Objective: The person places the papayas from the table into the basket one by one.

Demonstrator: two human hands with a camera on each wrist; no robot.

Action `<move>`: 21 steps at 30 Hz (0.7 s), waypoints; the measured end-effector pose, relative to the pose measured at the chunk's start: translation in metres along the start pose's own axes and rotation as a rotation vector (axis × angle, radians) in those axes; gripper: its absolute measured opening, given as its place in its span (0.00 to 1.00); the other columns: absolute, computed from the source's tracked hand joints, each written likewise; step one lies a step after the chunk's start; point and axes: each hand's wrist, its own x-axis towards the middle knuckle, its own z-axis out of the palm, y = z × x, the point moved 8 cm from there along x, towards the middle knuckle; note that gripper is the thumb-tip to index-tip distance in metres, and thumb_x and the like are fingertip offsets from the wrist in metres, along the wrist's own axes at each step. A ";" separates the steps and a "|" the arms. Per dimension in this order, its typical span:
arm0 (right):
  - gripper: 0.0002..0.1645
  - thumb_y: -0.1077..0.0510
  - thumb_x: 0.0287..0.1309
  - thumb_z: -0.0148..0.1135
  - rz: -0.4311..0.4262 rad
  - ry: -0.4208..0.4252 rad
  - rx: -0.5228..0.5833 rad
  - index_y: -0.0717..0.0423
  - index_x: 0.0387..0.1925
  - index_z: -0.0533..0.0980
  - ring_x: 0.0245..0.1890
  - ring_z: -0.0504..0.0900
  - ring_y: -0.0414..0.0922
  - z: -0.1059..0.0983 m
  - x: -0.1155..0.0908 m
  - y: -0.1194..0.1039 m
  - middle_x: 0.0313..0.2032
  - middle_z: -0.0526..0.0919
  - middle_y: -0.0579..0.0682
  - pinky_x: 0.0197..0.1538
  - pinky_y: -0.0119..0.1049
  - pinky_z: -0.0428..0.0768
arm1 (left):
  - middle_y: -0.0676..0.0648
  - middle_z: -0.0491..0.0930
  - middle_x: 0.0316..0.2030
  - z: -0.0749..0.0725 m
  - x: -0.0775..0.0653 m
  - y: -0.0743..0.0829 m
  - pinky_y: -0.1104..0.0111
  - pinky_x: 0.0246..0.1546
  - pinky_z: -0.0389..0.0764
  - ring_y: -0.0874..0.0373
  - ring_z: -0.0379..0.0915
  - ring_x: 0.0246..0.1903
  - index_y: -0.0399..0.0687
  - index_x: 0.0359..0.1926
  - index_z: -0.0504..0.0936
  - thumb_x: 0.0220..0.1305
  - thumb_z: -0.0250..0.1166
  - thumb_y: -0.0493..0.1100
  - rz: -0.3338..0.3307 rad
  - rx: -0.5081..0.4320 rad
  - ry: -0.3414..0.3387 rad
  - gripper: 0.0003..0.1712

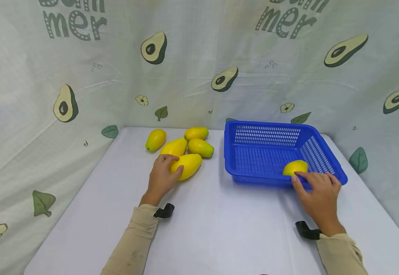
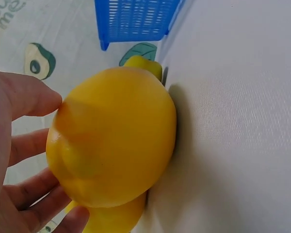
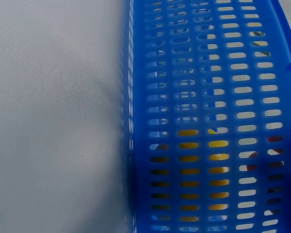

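Note:
My left hand [image 1: 161,175] is at a yellow mango-shaped fruit [image 1: 188,167] on the table, fingers on its upper side and thumb on its near side. In the left wrist view, the thumb and fingers lie against this fruit [image 2: 116,136]. At the right, my right hand [image 1: 321,194] reaches over the near rim of a blue plastic basket [image 1: 254,177]. Its fingertips are at a similar yellow fruit [image 1: 295,167] low inside the basket. The right wrist view shows this fruit [image 3: 188,158] only through the slots of the basket wall [image 3: 199,104]; the right fingers are mostly hidden.
Behind the left hand lie several more yellow fruits: one at the far left [image 1: 156,140], one touching the nearest fruit [image 1: 174,147], and two to the right [image 1: 196,133]. A white cloth covers the table [image 1: 226,229]. A printed curtain [image 1: 185,76] hangs behind it.

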 end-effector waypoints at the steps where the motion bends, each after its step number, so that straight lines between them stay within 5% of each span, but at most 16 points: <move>1: 0.18 0.53 0.62 0.66 0.003 0.000 0.000 0.64 0.44 0.83 0.51 0.74 0.64 0.000 0.000 0.000 0.40 0.84 0.66 0.67 0.61 0.51 | 0.43 0.71 0.54 0.000 0.000 -0.001 0.51 0.59 0.73 0.47 0.67 0.56 0.46 0.53 0.82 0.64 0.68 0.52 -0.006 0.009 -0.001 0.21; 21: 0.17 0.53 0.62 0.66 0.018 0.008 -0.010 0.63 0.44 0.83 0.51 0.74 0.64 0.000 -0.001 -0.002 0.40 0.84 0.65 0.68 0.61 0.51 | 0.39 0.67 0.60 0.022 -0.005 -0.001 0.45 0.54 0.76 0.41 0.69 0.57 0.51 0.70 0.69 0.53 0.78 0.54 -0.035 0.087 -0.135 0.45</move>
